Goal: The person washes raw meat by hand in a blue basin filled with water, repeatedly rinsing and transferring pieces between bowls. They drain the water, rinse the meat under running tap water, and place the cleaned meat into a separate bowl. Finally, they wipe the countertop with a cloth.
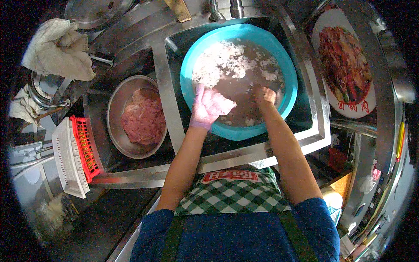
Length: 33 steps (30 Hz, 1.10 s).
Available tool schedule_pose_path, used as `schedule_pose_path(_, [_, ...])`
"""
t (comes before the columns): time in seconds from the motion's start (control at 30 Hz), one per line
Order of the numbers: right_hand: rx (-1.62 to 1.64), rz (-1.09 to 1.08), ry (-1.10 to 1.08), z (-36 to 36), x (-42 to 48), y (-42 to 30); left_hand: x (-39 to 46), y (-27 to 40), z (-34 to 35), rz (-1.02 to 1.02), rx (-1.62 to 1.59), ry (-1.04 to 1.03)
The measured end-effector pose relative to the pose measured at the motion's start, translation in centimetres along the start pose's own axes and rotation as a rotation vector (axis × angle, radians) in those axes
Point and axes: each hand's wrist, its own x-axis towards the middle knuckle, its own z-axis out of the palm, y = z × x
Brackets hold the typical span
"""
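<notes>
A turquoise plastic basin (189, 80) of murky brownish water sits in the right sink bowl. White clumps, like bits of fat or foam, float over its upper left part. At the basin's lower left, my left hand (199, 114), in a thin purple-tinted glove, holds what looks like a pale pink piece of raw meat (218, 102) above the water. My right hand (266, 96) reaches into the water at the right side. Part of it is under the surface, and whether it grips anything is hidden.
A metal bowl (113, 131) of raw meat (144, 122) stands in the left sink bowl. Red (85, 147) and white (68, 157) plastic baskets lean at its left. Above are a faucet (236, 9) and a cloth (59, 49). A dish picture (347, 65) is at right.
</notes>
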Motion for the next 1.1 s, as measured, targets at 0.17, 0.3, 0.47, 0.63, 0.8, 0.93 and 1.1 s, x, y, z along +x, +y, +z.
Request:
schedule_pose_path(0.17, [0.158,-0.126,0.326,1.0,-0.5,-2.2,2.5,0.0,-4.5,-0.067,-0.248,-0.485])
schedule_pose_path(0.3, [0.818,-0.480,-0.096,-8.0,-6.4,-6.2,3.1,-0.4,-5.3,-0.040,-0.309,-0.346])
schedule_pose_path(0.47, [0.359,-0.717,0.143,-6.3,-6.5,-7.1,3.8,-1.2,-6.7,-0.183,-0.300,-0.009])
schedule_pose_path(0.63, [0.033,-0.776,0.419,-0.9,-1.3,-5.0,5.4,-2.0,-9.0,-0.424,-0.233,-0.134])
schedule_pose_path(0.8, [-0.063,-0.256,0.117,-0.7,0.7,-2.0,6.6,-1.6,-11.6,-0.396,-0.363,-0.117])
schedule_pose_path(0.93, [0.094,-0.434,0.458,2.0,0.4,-1.3,4.7,-0.7,-8.1,-0.430,-0.251,-0.018])
schedule_pose_path(1.1, [1.380,-0.354,-0.517,-6.0,-7.3,-7.0,2.9,-0.1,-4.1,-0.321,-0.098,0.207])
